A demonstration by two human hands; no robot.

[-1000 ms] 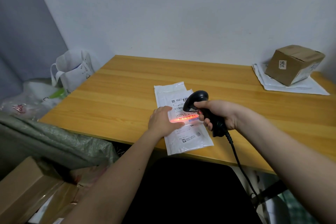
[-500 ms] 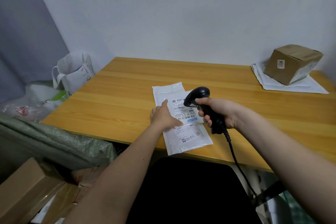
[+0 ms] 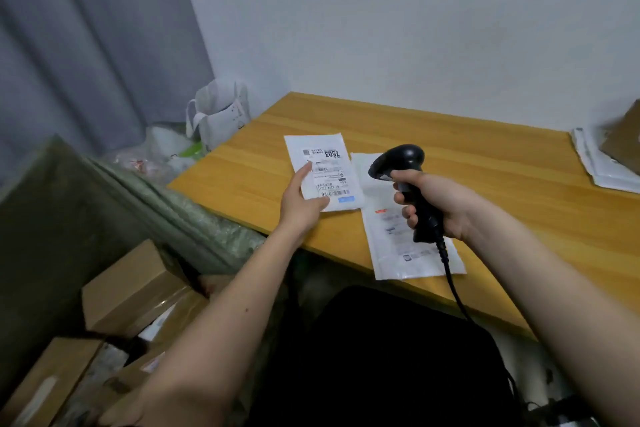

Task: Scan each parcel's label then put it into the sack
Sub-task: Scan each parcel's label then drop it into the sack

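My left hand pinches a flat white parcel by its lower left corner, thumb on top. The label with "7503" faces up, and the parcel is just above the left part of the wooden table. A second white parcel lies flat at the table's front edge. My right hand grips a black corded barcode scanner above that second parcel. The green woven sack stands open on the floor left of the table.
Several cardboard boxes lie by the sack at lower left. A white tote bag stands beyond the table's left end. A brown box on white mailers sits at the far right. A black chair seat is below.
The red scan light went out. My left hand took the top parcel and moved it left, uncovering a second parcel beneath. My view swung left toward the sack.
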